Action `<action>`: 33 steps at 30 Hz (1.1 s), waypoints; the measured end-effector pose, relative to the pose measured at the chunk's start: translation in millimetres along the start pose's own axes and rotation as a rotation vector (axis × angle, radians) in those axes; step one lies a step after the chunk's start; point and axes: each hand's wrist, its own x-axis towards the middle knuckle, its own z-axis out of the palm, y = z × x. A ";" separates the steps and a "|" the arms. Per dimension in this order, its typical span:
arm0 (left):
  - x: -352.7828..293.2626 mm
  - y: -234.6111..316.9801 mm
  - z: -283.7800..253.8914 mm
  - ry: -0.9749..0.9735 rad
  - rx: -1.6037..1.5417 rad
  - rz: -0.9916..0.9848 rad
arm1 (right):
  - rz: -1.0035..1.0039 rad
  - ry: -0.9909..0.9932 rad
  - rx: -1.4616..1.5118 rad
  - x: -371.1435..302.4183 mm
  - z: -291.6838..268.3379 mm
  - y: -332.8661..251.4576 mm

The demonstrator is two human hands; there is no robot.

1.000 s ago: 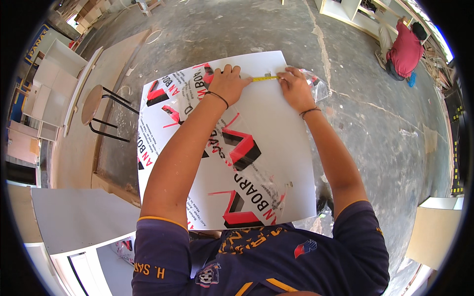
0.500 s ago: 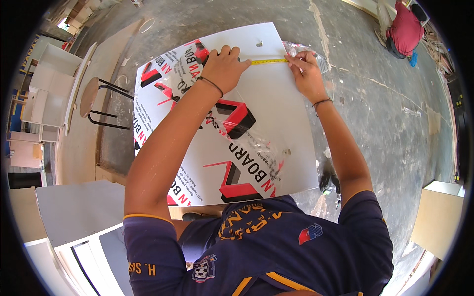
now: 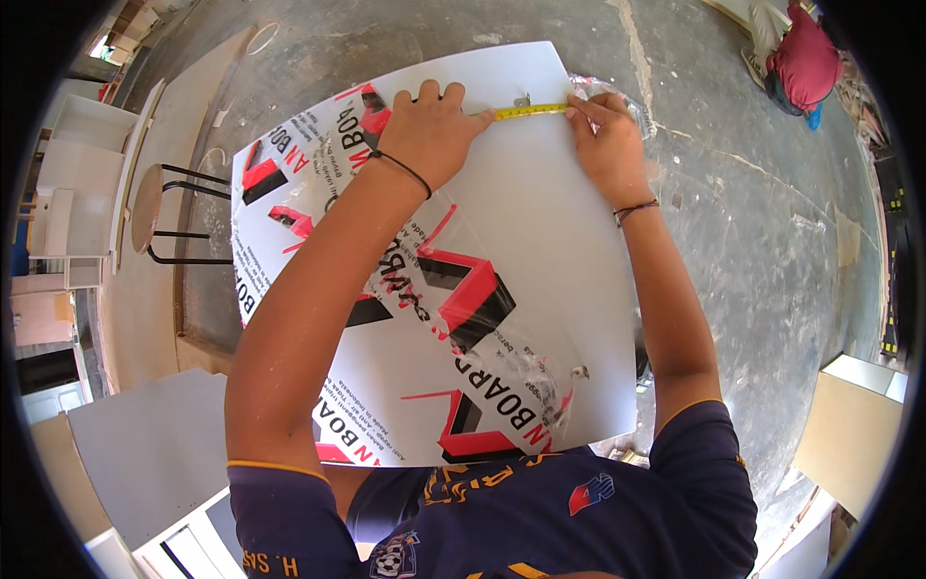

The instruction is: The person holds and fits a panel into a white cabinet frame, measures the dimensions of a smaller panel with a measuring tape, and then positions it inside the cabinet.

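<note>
A large white board (image 3: 579, 241), partly covered in printed plastic film of red and black, lies in front of me. Across its far right part runs the yellow blade of a tape measure (image 3: 531, 112), stretched between my two hands. My left hand (image 3: 424, 130) is closed over the blade's left end, thumb against the tape; whatever lies beneath the palm is hidden. At the board's right edge, my right hand (image 3: 608, 135) pinches the other end of the blade between thumb and fingers. Crumpled clear film (image 3: 632, 108) sticks out beyond that edge.
A round stool (image 3: 147, 207) with black legs stands left of the board. Grey panels and white cabinets (image 3: 145, 434) are at lower left. Another person in a red shirt (image 3: 805, 63) crouches at far right. A pale box (image 3: 844, 429) sits at lower right.
The board appears lower and nearer to me, and slightly turned in view. Both hands keep the tape stretched, its right end a little higher in the picture.
</note>
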 end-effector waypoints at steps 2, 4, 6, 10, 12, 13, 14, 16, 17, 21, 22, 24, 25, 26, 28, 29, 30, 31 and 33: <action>1.7 -1.8 -0.5 -0.001 -0.011 0.008 | 0.030 0.013 -0.028 3.4 2.1 -4.0; 0.3 -4.8 -0.5 0.005 -0.017 0.018 | 0.027 0.025 -0.043 4.2 5.4 -4.1; 2.5 -5.4 1.8 0.024 -0.025 0.044 | -0.002 0.043 -0.057 3.1 6.5 1.5; 5.6 -7.5 2.3 0.033 -0.045 0.064 | -0.046 0.046 -0.086 3.5 5.6 3.6; 6.2 -8.9 -1.0 0.006 -0.051 0.062 | -0.038 0.039 -0.097 2.9 5.3 -2.4; 6.4 -9.2 -2.4 0.004 -0.056 0.061 | -0.030 0.032 -0.101 3.6 5.3 -3.7; 6.5 -9.1 -3.3 0.000 -0.063 0.060 | -0.022 0.024 -0.105 4.1 5.4 -4.4; 7.3 -8.2 -3.7 -0.004 -0.070 0.060 | -0.011 0.013 -0.114 4.1 4.6 -4.2; 7.2 -7.7 -4.2 -0.006 -0.066 0.059 | -0.010 0.010 -0.114 3.7 4.6 -4.5; 7.2 -7.7 -3.6 0.001 -0.073 0.059 | -0.014 0.004 -0.124 3.8 4.6 -6.7; 6.2 -7.3 -2.1 0.009 -0.071 0.061 | -0.010 0.001 -0.127 3.0 4.8 -7.1; 6.4 -6.6 -0.1 0.032 -0.068 0.068 | -0.003 -0.001 -0.137 3.0 3.8 -7.3; 6.7 -5.0 1.0 0.021 -0.073 0.066 | 0.002 -0.005 -0.143 1.6 3.0 -6.5; 6.5 -5.4 -0.7 0.011 -0.069 0.060 | 0.002 -0.006 -0.140 2.1 2.8 -7.8; 5.0 -4.6 -2.9 -0.006 -0.066 0.048 | 0.003 0.000 -0.132 1.3 2.4 -9.3; 4.9 -4.6 -4.0 -0.009 -0.067 0.043 | 0.003 0.008 -0.128 1.3 2.5 -9.7; 4.4 -4.0 -4.5 -0.012 -0.068 0.038 | 0.003 0.017 -0.125 0.5 2.6 -9.6; 3.7 -3.3 -2.8 0.000 -0.066 0.040 | -0.004 0.021 -0.116 -0.4 3.4 -8.0; 2.0 -4.0 -1.4 0.034 -0.060 0.041 | -0.025 0.032 -0.098 1.1 3.3 -6.6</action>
